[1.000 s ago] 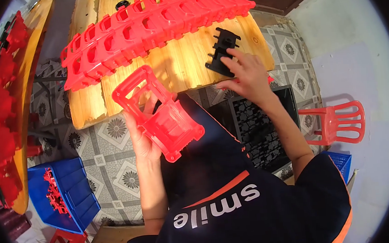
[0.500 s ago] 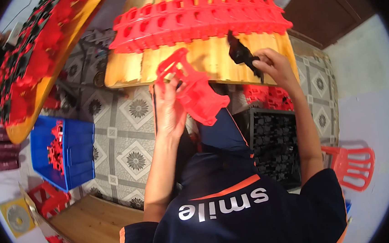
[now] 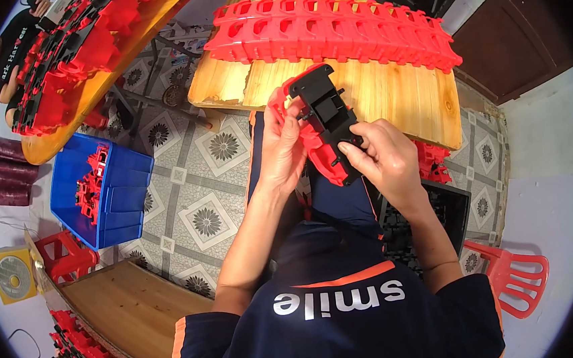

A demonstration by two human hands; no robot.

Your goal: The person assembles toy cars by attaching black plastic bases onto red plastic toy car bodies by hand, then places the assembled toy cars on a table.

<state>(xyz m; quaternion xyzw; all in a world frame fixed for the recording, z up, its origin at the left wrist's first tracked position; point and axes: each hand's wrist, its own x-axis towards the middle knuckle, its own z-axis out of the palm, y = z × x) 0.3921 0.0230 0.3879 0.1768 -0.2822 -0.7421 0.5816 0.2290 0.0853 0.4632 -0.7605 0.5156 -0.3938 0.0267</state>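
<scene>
A wooden table (image 3: 388, 97) fills the upper centre, carrying a long row of nested red plastic shells (image 3: 329, 31) toward twelve o'clock. At ten o'clock a second table (image 3: 48, 147) holds more red parts, and a blue crate (image 3: 122, 192) sits at nine o'clock. Just above centre, the left hand (image 3: 281, 149) is closed around a red plastic shell (image 3: 311, 147). The right hand (image 3: 386, 161) pinches a black plastic plate (image 3: 324, 102) against it.

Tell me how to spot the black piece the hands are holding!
Find the wooden table with the long row of red parts. Just below it, both hands hold a red part. The black piece lies flat on top, the only black thing there.
</scene>
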